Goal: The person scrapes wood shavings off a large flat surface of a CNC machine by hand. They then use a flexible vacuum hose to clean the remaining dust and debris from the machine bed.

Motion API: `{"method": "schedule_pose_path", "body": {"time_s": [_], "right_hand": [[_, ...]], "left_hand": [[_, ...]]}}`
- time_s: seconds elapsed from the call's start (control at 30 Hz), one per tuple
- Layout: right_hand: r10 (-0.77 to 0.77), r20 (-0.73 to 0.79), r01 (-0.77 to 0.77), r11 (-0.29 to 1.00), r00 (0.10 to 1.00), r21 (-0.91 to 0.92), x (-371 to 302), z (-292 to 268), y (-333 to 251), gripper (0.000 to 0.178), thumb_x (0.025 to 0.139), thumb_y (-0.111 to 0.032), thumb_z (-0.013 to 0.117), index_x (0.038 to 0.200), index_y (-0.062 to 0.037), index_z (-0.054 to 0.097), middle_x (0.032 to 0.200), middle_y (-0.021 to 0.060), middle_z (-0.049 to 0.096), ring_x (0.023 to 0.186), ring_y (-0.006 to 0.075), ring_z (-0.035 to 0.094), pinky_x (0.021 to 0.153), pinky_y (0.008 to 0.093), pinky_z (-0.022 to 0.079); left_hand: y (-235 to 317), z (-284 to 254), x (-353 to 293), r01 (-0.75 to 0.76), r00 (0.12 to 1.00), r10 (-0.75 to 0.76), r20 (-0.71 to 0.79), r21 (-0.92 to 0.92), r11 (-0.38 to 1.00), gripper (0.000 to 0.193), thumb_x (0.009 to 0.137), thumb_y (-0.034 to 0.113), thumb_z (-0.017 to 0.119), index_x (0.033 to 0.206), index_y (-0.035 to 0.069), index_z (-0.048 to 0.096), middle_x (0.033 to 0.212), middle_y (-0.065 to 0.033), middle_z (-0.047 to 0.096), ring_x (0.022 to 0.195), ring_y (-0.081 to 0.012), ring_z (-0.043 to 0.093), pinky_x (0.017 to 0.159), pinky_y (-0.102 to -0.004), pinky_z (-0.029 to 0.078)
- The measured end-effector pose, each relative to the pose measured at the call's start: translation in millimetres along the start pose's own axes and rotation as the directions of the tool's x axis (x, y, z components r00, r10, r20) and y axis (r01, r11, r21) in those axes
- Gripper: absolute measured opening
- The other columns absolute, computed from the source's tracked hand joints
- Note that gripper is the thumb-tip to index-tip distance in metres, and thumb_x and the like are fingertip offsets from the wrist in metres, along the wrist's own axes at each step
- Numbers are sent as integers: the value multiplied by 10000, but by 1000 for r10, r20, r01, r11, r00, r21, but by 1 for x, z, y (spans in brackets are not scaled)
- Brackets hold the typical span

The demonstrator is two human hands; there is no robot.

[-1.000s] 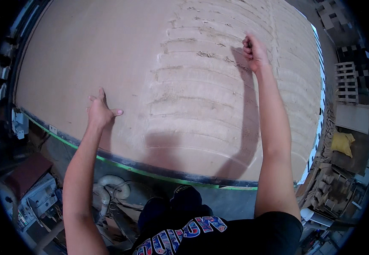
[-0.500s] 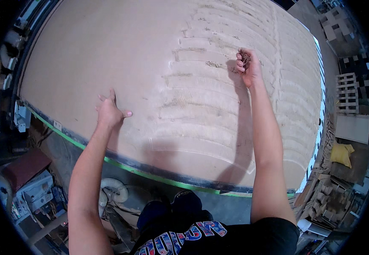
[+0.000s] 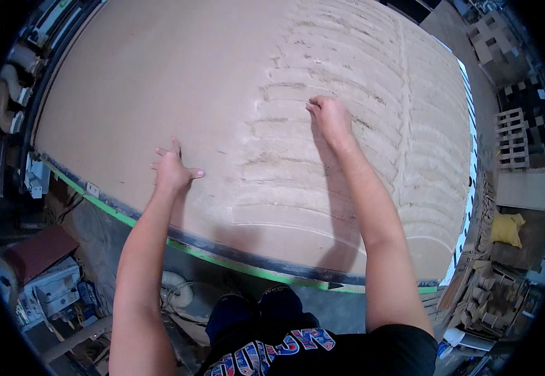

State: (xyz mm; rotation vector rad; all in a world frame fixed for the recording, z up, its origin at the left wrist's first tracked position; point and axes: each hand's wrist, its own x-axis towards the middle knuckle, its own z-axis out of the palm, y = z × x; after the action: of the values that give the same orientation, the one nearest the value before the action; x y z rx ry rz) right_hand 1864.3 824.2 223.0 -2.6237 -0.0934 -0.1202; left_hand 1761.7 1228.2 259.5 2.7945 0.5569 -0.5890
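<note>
A large tan board [image 3: 159, 81], which looks like fibreboard, spreads before me. Curved grooves [image 3: 297, 188] with dust and crumbly bits in them cover its right part. My left hand [image 3: 172, 168] rests on the smooth left part, fingers and thumb spread, holding nothing. Over the grooved part, my right hand [image 3: 331, 119] is turned knuckles up with its fingers closed. A little of the brown scraps [image 3: 313, 103] shows at its fingertips; most of the handful is hidden by the hand. Its shadow falls across the grooves.
Green tape [image 3: 222, 262] runs along the board's near edge, beside a dark strip. A striped edge [image 3: 471, 144] borders the right side. On the floor lie a hose [image 3: 178, 291], a yellow bag [image 3: 507, 230], a pallet-like rack [image 3: 512, 138] and piled wood offcuts [image 3: 486, 297].
My right hand has turned from palm up, showing brown scraps, to knuckles up, and moved left and slightly nearer. The left hand stays spread on the board. The whole view has shifted slightly.
</note>
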Motion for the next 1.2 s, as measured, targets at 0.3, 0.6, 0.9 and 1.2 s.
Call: {"method": "schedule_pose_path", "body": {"time_s": [0.3,0.6,0.9,1.2], "right_hand": [[326,-177,-245,897,929,367,-41,-11,7,253,964,-279,770,957,-28,744,829,134,749,707,268,719,610,416,535],[429,133,230,-692,893,685,-356,-149,10,186,1153,-190,512,1055,-43,570,808,-2,393,641,87,372,496,221,323],[919,-114,819,-272,376,505,-716,-219,16,145,1116,-158,559,1054,-28,571,910,67,503,717,130,435,558,266,356],[991,-136,871,81,-17,484,-990,-227,88,166,1018,-104,559,923,-29,445,895,90,491,658,167,389,546,316,355]], "left_hand": [[-16,15,18,-31,1000,31,-5,-28,999,1350,669,388,1020,1716,149,203,1639,-415,300,1548,-616,224,1173,-812,245],[-9,14,-2,-12,999,11,-35,-34,999,1170,706,403,1008,1640,115,364,1667,-359,304,1577,-597,162,1135,-824,317],[-2,28,-32,-288,948,289,-135,29,957,576,869,379,845,1387,179,693,1518,-182,596,1425,-349,559,1173,-499,462],[221,184,-219,-871,418,830,-368,98,482,315,925,426,750,1110,191,849,1168,-99,739,1182,-324,648,1030,-452,505]]}}
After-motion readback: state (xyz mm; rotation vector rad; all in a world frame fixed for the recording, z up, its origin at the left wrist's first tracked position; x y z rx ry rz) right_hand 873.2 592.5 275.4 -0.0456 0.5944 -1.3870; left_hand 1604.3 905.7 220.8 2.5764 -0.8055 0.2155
